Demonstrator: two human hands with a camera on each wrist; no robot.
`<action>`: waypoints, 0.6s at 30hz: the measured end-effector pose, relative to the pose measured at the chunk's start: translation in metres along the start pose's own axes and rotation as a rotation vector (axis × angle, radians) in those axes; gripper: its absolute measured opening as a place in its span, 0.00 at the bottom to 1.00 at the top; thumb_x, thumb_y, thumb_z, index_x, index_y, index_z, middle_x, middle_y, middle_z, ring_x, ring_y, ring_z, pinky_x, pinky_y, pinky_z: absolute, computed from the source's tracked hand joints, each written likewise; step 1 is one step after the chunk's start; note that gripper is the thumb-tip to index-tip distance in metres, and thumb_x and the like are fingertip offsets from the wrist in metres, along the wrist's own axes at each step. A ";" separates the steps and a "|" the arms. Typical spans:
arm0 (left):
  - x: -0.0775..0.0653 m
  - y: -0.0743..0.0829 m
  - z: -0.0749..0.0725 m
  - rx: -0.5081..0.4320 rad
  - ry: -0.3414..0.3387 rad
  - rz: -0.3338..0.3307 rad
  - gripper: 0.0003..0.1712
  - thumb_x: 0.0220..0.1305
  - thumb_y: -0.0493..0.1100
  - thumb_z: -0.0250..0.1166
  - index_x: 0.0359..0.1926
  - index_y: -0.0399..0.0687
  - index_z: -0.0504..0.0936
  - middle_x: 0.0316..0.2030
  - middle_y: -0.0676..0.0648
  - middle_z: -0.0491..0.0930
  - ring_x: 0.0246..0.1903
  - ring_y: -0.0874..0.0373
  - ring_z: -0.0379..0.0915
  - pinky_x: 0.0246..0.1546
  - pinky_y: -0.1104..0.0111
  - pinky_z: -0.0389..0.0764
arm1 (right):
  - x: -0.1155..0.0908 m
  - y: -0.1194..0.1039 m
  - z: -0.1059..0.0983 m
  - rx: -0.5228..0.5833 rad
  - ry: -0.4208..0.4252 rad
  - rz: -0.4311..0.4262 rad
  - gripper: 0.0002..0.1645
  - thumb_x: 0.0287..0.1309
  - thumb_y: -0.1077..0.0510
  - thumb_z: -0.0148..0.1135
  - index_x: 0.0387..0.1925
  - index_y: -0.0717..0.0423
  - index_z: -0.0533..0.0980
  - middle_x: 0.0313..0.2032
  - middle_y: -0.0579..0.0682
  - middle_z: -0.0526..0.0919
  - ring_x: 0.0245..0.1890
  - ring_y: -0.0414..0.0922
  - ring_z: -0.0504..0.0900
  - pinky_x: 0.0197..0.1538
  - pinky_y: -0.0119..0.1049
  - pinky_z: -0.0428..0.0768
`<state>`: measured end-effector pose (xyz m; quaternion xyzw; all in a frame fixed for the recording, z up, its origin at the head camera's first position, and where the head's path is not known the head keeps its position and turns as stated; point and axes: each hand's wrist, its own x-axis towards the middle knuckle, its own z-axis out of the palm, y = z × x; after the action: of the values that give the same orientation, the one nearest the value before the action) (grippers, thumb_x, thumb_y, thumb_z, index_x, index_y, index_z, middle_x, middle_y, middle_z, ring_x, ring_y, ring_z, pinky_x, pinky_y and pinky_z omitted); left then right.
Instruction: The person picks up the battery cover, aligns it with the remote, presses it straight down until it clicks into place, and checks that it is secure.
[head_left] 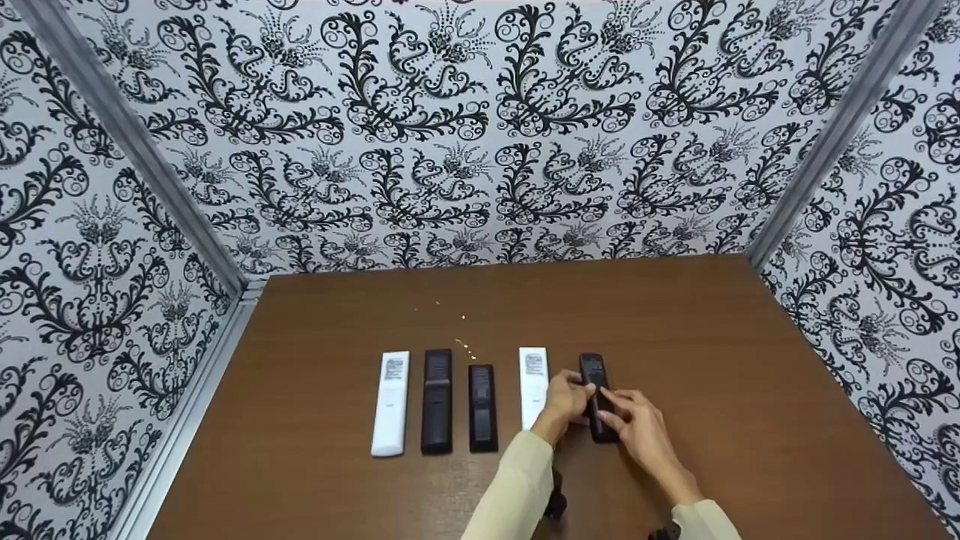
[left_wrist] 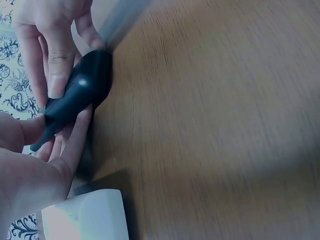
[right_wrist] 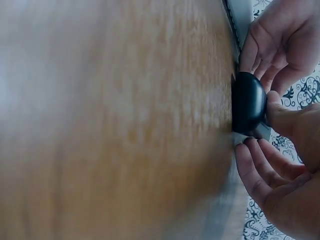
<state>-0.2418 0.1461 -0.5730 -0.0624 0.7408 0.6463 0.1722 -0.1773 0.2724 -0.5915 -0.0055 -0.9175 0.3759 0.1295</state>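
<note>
A black remote control (head_left: 604, 427) lies at the right end of a row on the brown table, its labelled back facing up. My left hand (head_left: 564, 399) grips it from the left, the thumb at its upper face. From the right, my right hand (head_left: 639, 429) pinches the same remote (right_wrist: 250, 102) between thumb and fingers. In the left wrist view the rounded end of the remote (left_wrist: 87, 82) shows between both hands, and the fingers cover much of its middle. Close beside my left hand lies a white remote (head_left: 532, 375), partly hidden by that hand and sleeve.
Farther left lie another white remote (head_left: 391, 405), a long black remote (head_left: 436, 405) and a shorter black remote (head_left: 483, 409), roughly parallel. Small light specks (head_left: 465, 346) mark the table (head_left: 337, 315) behind them. Patterned walls (head_left: 480, 135) enclose the back and sides.
</note>
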 end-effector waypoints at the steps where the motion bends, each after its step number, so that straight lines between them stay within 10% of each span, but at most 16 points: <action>1: 0.000 0.000 0.000 0.001 0.001 0.002 0.13 0.67 0.34 0.64 0.51 0.37 0.77 0.38 0.42 0.82 0.35 0.51 0.84 0.26 0.59 0.86 | -0.001 0.000 0.000 0.001 -0.003 0.000 0.24 0.57 0.63 0.70 0.56 0.56 0.81 0.53 0.60 0.83 0.48 0.53 0.83 0.47 0.44 0.82; 6: -0.001 -0.002 0.002 0.056 0.036 0.049 0.13 0.66 0.35 0.65 0.50 0.36 0.78 0.36 0.42 0.84 0.35 0.52 0.84 0.27 0.61 0.86 | -0.004 0.001 -0.001 0.003 -0.073 0.019 0.26 0.59 0.60 0.69 0.60 0.58 0.78 0.58 0.62 0.80 0.51 0.55 0.84 0.49 0.45 0.83; 18: -0.014 0.000 0.013 0.656 0.301 0.310 0.09 0.60 0.43 0.72 0.33 0.40 0.89 0.31 0.45 0.84 0.32 0.52 0.83 0.33 0.64 0.83 | -0.006 0.002 0.002 -0.014 -0.099 0.045 0.26 0.61 0.62 0.68 0.61 0.61 0.77 0.59 0.65 0.78 0.56 0.61 0.80 0.57 0.54 0.80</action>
<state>-0.2267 0.1570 -0.5702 0.0145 0.9257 0.3771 -0.0269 -0.1721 0.2718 -0.5962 -0.0085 -0.9251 0.3720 0.0752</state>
